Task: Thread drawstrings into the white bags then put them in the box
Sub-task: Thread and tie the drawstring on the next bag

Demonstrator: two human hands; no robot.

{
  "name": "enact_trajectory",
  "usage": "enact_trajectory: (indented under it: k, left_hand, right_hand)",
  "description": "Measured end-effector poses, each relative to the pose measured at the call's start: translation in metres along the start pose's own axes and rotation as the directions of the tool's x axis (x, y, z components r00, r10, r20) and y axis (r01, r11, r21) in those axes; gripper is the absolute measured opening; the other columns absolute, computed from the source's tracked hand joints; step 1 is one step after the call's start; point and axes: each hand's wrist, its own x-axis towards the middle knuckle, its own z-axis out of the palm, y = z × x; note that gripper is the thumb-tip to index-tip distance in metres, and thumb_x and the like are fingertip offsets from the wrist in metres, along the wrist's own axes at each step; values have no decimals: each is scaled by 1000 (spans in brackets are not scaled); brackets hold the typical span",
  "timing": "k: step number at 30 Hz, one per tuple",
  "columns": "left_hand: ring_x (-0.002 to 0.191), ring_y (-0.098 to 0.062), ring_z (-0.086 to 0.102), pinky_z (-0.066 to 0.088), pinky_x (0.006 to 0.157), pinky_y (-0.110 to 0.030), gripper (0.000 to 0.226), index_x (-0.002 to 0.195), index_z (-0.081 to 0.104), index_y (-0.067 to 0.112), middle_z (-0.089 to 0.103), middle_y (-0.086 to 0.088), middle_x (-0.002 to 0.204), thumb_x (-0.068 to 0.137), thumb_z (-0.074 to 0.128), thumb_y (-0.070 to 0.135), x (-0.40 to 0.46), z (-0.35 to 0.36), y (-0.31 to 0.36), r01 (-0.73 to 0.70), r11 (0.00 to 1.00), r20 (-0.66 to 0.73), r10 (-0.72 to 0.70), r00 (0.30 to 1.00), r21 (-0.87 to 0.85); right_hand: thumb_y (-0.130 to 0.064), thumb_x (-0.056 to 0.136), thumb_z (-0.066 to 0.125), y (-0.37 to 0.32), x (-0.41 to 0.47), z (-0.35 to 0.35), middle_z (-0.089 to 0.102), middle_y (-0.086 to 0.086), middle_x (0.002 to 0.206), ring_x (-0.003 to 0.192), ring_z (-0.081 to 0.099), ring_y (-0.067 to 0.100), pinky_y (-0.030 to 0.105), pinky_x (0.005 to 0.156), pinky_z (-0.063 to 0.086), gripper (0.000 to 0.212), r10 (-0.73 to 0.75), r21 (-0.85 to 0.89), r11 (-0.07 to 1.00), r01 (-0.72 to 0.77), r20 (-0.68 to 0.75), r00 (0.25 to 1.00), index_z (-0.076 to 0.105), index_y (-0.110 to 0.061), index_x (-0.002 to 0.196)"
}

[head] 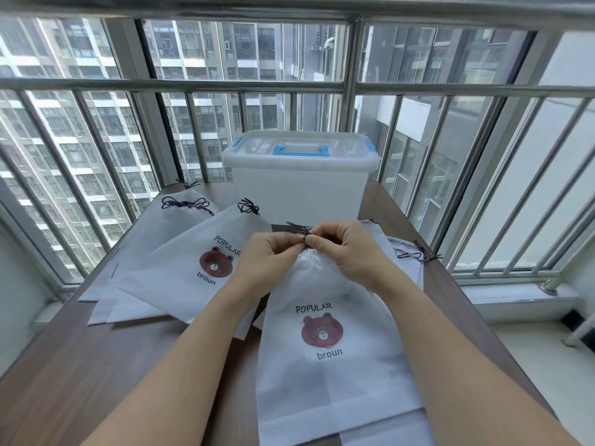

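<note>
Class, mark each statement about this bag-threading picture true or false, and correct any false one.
1. The box has its lid on. True.
2. Both hands hold the dark drawstring at the mouth of the near bag. True.
3. The left hand rests flat on the table. False: it pinches the drawstring beside the right hand.
4. The box handle is red. False: blue.
5. The printed bear is green. False: brown.

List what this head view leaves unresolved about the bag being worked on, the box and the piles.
- Drawstring: the knot is covered by the left hand and right hand.
- Box: the frosted walls and shut lid hide its contents.
- Right pile: the count is hidden behind the right hand.
</note>
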Motion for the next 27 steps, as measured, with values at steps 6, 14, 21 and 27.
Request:
enact_trajectory:
  k: [6, 14, 21, 27]
  left_hand:
    - [85, -15, 67, 52, 79, -25, 16, 96, 78, 8, 76, -16, 95, 83, 79, 17, -2, 3, -2, 57, 993, 22, -55, 998, -99]
    - [85, -16, 67, 53, 85, -29, 16, 94, 77, 0, 76, -17, 97, 84, 77, 12, -1, 7, -6, 143, 961, 24, -141, 990, -236]
    - [92, -24, 72, 56, 91, -36, 12, 92, 78, 0, 76, -17, 96, 84, 76, 8, 2, 12, -8, 142, 923, -29, -163, 986, -358]
    - [93, -20, 71, 55, 93, -32, 10, 95, 76, 2, 76, -13, 96, 87, 72, 6, 5, 12, -6, 196, 833, -13, -236, 972, -517]
  right_hand:
    - [-11, 98, 61, 0, 2, 4, 58, -9, 64, 60, 45, 3, 18, 58, 35, 20, -7, -57, 998, 8, 18, 1000, 70, -13, 80]
    - [-7, 94, 66, -1, 0, 0, 61, -16, 55, 50, 48, -2, 11, 54, 35, 20, 16, -42, 999, -17, -34, 999, 71, -11, 75]
    - [-17, 92, 69, 0, 3, 5, 55, -23, 50, 50, 48, 1, 13, 53, 35, 27, -107, -329, 943, 52, -152, 983, 65, -24, 66]
    - [-21, 93, 70, 1, 5, 7, 51, -11, 54, 49, 40, 4, 18, 51, 33, 21, -79, -255, 966, 33, -174, 982, 71, -13, 74]
